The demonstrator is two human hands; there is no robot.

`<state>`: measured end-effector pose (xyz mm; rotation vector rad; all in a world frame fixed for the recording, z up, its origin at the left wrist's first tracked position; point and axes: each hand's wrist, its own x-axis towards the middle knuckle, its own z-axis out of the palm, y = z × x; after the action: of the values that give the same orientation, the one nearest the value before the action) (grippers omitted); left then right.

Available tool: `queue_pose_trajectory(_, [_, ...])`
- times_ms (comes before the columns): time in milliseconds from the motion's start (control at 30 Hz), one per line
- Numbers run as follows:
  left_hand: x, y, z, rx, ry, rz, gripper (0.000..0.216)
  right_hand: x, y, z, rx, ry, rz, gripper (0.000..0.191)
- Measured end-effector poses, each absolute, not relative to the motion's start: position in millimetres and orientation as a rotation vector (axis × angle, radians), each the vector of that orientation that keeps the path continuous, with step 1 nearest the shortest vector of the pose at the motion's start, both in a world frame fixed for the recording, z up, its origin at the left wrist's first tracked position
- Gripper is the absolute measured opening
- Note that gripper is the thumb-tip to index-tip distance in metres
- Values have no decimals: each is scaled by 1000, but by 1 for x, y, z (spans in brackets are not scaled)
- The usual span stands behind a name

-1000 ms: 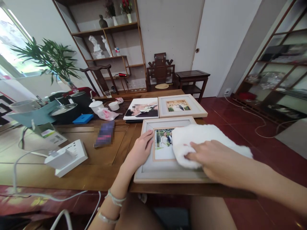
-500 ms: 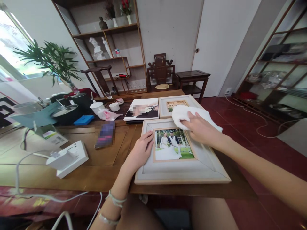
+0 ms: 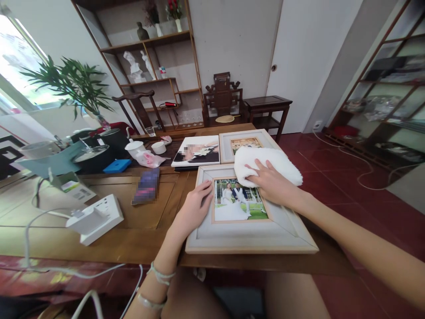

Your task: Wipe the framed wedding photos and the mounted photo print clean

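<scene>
Lying flat, the left hand [image 3: 195,204] touches a rectangular frame [image 3: 245,235]; the right hand [image 3: 272,184] grips fluffy cloth [image 3: 282,165].

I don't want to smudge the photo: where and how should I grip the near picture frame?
Probably grip the near picture frame by its outer side edges, one hand from the left, one from the right: it lies flat and its wide border surrounds the photo. The left hand rests on its left side.
</scene>
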<state>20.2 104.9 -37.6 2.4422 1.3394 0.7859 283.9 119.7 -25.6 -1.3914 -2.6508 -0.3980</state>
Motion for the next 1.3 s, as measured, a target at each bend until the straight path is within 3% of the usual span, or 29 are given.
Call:
queue_pose_trajectory(233, [20,105,-38,2471,1326,775,36,279,77,-11,-1351,-2753,-175,64])
queue_pose_trajectory(500, [19,107,-41,2492,1313,779,37,263,-20,-18,-1071,-2769,97,51])
queue_pose_trajectory(667, [18,107,-38,2511,1300,745,36,263,2,-11,-1195,-2704,168,61])
queue_pose_trajectory(1000, [18,105,-39,2487,1298,784,36,274,117,-11,-1339,-2556,-337,48])
queue_pose_trajectory(1300, [18,107,-41,2473,1307,774,37,266,33,8,-1224,-2792,43,42])
